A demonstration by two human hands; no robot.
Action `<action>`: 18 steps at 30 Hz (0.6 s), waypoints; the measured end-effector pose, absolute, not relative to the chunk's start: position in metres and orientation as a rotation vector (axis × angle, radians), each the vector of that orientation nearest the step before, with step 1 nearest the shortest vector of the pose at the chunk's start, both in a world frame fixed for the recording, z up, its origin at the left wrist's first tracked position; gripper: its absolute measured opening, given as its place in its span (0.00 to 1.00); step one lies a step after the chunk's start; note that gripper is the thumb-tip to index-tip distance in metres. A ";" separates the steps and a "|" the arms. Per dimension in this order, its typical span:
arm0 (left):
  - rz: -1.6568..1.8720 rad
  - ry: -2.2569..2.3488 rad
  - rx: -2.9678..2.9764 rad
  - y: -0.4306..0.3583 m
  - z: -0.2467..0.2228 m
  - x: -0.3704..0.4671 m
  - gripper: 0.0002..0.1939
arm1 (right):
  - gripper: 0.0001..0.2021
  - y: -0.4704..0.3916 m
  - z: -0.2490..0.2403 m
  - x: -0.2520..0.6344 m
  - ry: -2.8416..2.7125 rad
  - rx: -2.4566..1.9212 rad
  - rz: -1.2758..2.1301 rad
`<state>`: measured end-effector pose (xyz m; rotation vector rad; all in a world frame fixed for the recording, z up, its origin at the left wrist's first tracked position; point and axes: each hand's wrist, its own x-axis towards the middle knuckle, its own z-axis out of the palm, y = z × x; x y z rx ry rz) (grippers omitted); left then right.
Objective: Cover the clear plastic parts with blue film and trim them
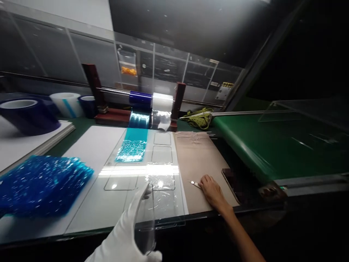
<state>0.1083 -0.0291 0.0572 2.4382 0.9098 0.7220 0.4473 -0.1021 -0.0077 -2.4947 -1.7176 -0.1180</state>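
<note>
My left hand [122,233], in a white glove, is at the front edge of the table. Its fingers and thumb grip opposite edges of a small clear panel [145,233], partly hidden by the glove. Bare and resting on the brown sheet [191,156], my right hand [214,193] has its curled fingers around a slim craft knife [195,184], its tip toward the left. Between the hands lies a clear sheet with dark outlined rectangles [128,203]. Blue film [133,145] from a blue roll [140,101] covers part of it, and clear film [160,198] lies nearer my left hand.
A white film roll [163,102] shares the rod of a dark red stand [113,115]. Blue film-covered pieces [46,185] are stacked at left, below a large blue roll [29,118]. A phone-like dark object [231,183] borders the brown sheet; a green conveyor belt [261,145] stands right.
</note>
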 end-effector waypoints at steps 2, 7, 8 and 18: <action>0.692 0.843 2.349 -0.021 0.060 0.108 0.61 | 0.11 -0.101 -0.011 0.444 -1.688 -2.496 -0.156; 0.674 0.965 2.169 -0.024 0.065 0.102 0.62 | 0.16 -0.097 -0.014 0.433 -1.633 -2.449 -0.163; 0.667 0.975 2.165 -0.026 0.066 0.100 0.62 | 0.16 -0.096 -0.013 0.432 -1.644 -2.424 -0.130; 0.432 0.893 2.257 -0.031 0.095 0.089 0.63 | 0.18 -0.106 0.061 0.356 -1.487 -1.969 0.559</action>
